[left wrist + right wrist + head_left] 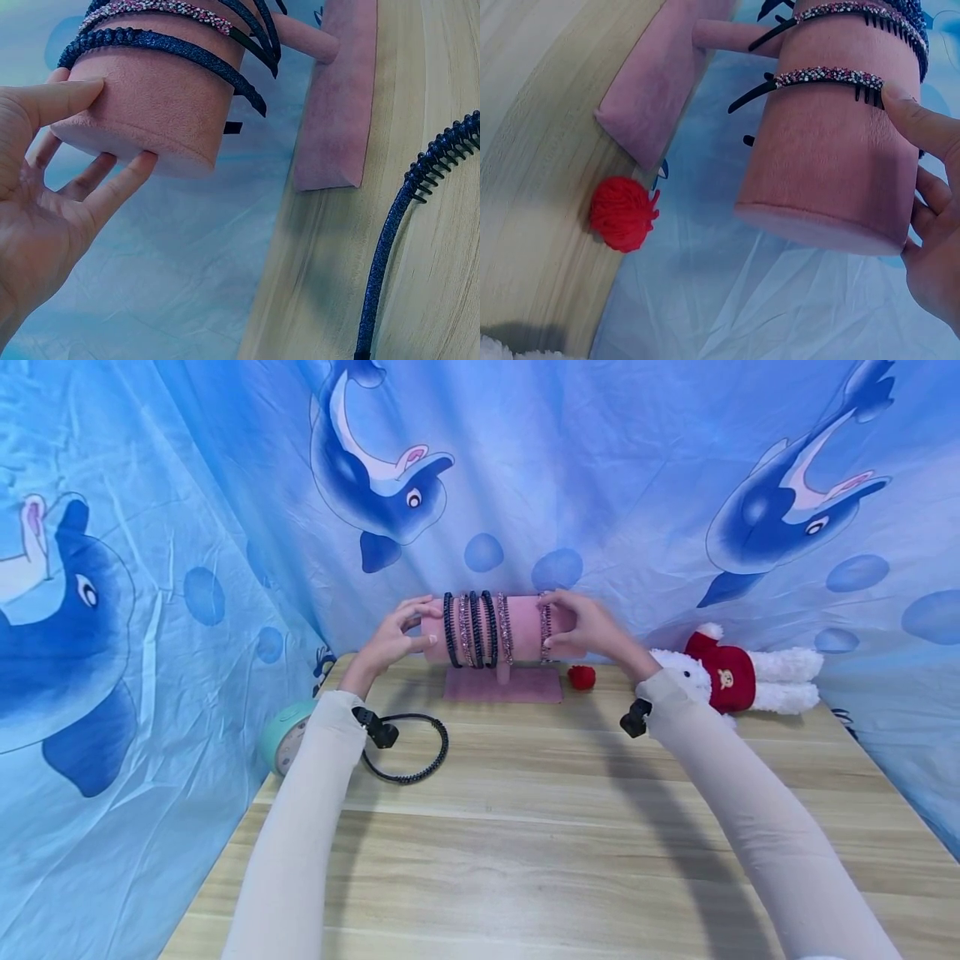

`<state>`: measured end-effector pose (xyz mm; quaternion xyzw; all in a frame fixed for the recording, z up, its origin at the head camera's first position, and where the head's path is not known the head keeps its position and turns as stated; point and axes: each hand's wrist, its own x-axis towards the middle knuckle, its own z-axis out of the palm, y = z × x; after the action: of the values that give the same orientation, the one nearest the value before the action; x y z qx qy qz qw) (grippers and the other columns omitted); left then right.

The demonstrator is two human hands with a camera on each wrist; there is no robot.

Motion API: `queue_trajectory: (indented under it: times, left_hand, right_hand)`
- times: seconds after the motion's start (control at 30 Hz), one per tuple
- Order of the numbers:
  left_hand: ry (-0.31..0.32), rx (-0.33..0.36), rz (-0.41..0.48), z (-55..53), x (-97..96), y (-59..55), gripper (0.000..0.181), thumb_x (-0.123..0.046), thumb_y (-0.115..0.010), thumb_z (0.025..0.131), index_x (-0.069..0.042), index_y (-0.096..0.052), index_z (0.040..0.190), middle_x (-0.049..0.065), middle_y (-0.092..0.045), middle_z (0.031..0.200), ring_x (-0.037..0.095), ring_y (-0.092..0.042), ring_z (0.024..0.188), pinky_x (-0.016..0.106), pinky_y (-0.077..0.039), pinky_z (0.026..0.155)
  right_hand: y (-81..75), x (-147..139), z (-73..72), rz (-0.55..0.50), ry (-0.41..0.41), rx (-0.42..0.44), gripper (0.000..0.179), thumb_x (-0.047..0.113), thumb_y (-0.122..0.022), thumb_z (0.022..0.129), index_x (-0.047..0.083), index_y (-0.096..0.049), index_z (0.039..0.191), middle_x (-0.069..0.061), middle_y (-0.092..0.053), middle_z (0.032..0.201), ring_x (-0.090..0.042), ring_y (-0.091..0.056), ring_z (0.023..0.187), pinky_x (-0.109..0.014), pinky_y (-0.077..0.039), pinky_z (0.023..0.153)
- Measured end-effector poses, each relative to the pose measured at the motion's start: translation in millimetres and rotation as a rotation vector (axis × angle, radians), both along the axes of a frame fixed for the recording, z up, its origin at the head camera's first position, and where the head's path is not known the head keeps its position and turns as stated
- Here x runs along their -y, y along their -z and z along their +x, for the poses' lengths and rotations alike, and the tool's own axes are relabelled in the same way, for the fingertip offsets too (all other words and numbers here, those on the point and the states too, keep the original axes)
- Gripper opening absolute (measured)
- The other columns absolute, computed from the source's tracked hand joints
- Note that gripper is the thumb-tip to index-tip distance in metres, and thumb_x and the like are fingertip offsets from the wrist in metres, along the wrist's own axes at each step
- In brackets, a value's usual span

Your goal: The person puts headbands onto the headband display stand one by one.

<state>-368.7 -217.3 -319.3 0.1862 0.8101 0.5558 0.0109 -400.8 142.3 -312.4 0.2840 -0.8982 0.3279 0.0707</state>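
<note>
A pink velvet headband stand (525, 618) is at the table's back edge, its padded roll lying level above a flat base. Several headbands circle the roll: dark blue glittery ones (450, 631) and ones with pink-and-white sparkles (505, 628). My left hand (390, 633) holds the roll's left end, thumb on its side and fingertips at the end face (135, 154). Near the right end, my right hand (588, 622) has thumb and a finger on a sparkly headband (829, 76) around the roll. Its other fingers are partly hidden behind the roll.
Another dark blue headband (408, 777) lies on the wooden table, beside my left wrist. A red yarn ball (581, 677) sits right of the base. At the back right lies a white plush toy in a red top (731, 677); a mint-green round object (288, 739) stands at the left edge.
</note>
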Motion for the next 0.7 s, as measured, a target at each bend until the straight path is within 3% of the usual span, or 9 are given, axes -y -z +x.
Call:
queue_trajectory:
  times: [0.3, 0.5, 0.7]
  left_hand:
    - [0.004, -0.005, 0.0, 0.3, 0.8, -0.5, 0.045, 0.007, -0.067, 0.09, 0.004, -0.056, 0.134, 0.01, -0.024, 0.168, 0.044, -0.032, 0.149, 0.056, -0.038, 0.121]
    - [0.007, -0.013, -0.007, -0.7, 1.1, 0.5, 0.045, 0.007, -0.066, 0.09, 0.004, -0.057, 0.134, 0.01, -0.025, 0.168, 0.043, -0.032, 0.15, 0.055, -0.035, 0.123]
    - [0.007, -0.012, -0.009, -2.9, 1.4, 1.8, 0.046, 0.007, -0.067, 0.089, 0.002, -0.057, 0.134, 0.009, -0.025, 0.168, 0.044, -0.033, 0.149, 0.056, -0.039, 0.121]
  right_hand:
    - [3.2, 14.6, -2.3, 0.023, -0.008, -0.068, 0.064, 0.007, -0.088, 0.075, 0.015, -0.063, 0.133, -0.012, -0.059, 0.147, -0.035, -0.053, 0.135, -0.052, -0.043, 0.117]
    - [4.4, 24.3, -0.2, 0.007, 0.019, -0.059, 0.066, 0.008, -0.089, 0.072, 0.02, -0.063, 0.132, -0.014, -0.061, 0.142, -0.036, -0.056, 0.124, -0.054, -0.049, 0.107]
    - [6.8, 29.8, -0.8, 0.024, 0.027, -0.08, 0.066, 0.011, -0.089, 0.074, 0.021, -0.063, 0.134, -0.007, -0.059, 0.148, -0.037, -0.052, 0.131, -0.053, -0.042, 0.114]
